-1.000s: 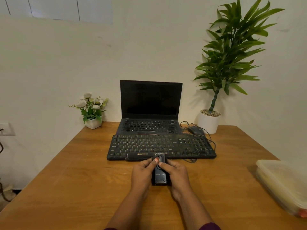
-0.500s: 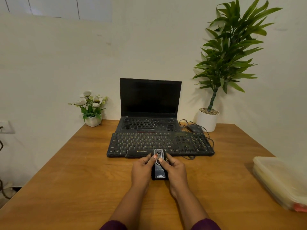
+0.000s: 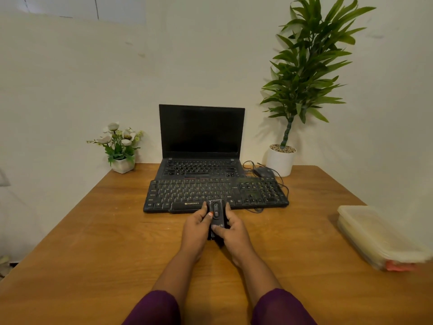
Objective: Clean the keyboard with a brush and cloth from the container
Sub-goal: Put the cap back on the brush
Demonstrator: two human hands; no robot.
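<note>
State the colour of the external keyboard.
The keyboard is black with pale key legends; it shows best in the head view.

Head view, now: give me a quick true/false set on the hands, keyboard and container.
1. The left hand and right hand both hold a small black device at the front edge of the keyboard. True.
2. The container is open. False: its lid is on.
3. The screen of the laptop is lit. False: it is dark.
4. A mouse lies right of the laptop. True.
5. The keyboard lies behind the laptop. False: it lies in front, nearer the person.
</note>
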